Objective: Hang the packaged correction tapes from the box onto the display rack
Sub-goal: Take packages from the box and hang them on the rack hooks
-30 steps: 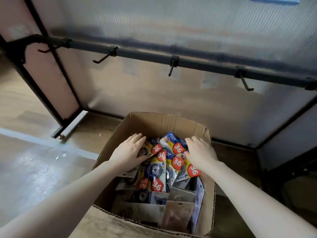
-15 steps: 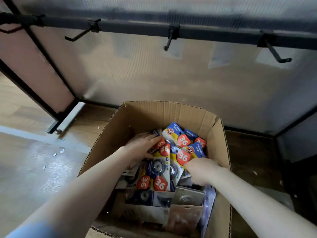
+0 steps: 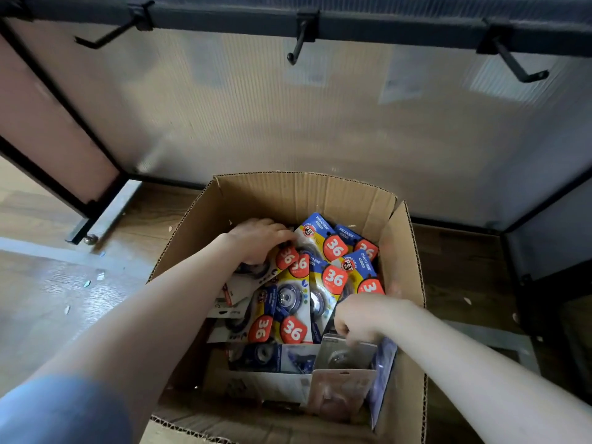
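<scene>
An open cardboard box (image 3: 288, 193) on the floor holds several packaged correction tapes (image 3: 333, 248), blue and yellow cards with red "36" stickers. My left hand (image 3: 256, 238) lies over the packs at the box's far left, fingers curled onto their top edges. My right hand (image 3: 362, 318) reaches down at the right side, fingers curled into the packs there; its fingertips are hidden among them. Above, the display rack's black bar (image 3: 384, 25) carries bare hooks, one in the middle (image 3: 296, 49).
More hooks stick out at the left (image 3: 102, 38) and right (image 3: 519, 67) of the bar. A translucent panel (image 3: 288, 116) backs the rack. Black frame legs (image 3: 57, 174) stand at the left. Wooden floor surrounds the box.
The camera dropped closer to the box. My right hand slid toward me and down into the packs at the right; my left hand shifted deeper over the far-left packs.
</scene>
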A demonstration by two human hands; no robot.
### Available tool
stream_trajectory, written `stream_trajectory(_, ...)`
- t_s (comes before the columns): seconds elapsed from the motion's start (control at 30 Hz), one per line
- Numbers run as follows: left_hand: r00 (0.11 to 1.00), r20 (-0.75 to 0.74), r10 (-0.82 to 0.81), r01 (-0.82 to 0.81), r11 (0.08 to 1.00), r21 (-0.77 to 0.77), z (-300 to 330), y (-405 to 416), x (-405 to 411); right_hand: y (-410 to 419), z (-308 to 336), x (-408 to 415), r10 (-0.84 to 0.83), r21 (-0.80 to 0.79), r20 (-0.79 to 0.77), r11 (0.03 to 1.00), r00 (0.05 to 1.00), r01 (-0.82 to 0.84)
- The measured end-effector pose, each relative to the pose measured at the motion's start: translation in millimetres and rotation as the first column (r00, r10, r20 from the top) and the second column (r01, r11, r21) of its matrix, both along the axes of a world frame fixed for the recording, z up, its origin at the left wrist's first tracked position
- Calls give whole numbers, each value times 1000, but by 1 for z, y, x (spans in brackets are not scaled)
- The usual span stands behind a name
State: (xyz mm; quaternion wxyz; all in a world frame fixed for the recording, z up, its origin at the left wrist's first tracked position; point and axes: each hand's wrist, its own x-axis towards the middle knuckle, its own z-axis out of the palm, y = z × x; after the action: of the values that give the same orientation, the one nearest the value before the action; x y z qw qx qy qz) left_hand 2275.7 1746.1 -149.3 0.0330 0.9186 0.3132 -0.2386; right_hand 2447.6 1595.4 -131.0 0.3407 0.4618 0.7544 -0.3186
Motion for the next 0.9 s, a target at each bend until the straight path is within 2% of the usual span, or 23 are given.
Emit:
stream_trajectory(0.13,994,34,-109,102,983,154,7,-2,9,1,0,5,-156,172,-108,970,982,173)
stream_trajectory(0.23,982,-25,-188,189,953,237,16,0,9,5,3,10,-271,305,-203,896,941,323)
stream_trajectory(0.3,983,-24,-183,184,955,233,22,2,3,6,5,11,-313,341,-273,853,910,396)
stream_trajectory(0.4,994,6,-113,111,985,132,32,2,-8,5,8,10,-337,286,-331,854,881,434)
stream_trajectory(0.53,996,85,21,-23,999,28,44,-2,-22,3,13,5,-303,207,-314,903,900,376)
stream_trajectory(0.67,961,241,133,-127,991,-43,41,-10,-33,-2,8,0,-261,211,-179,932,949,296)
stream_trajectory(0.8,894,365,261,-221,964,-149,22,-23,-37,-5,9,-9,-79,356,-101,928,992,110)
stream_trajectory(0.9,869,377,321,-248,941,-231,17,-31,-38,-10,15,-17,150,511,-100,856,984,-79)
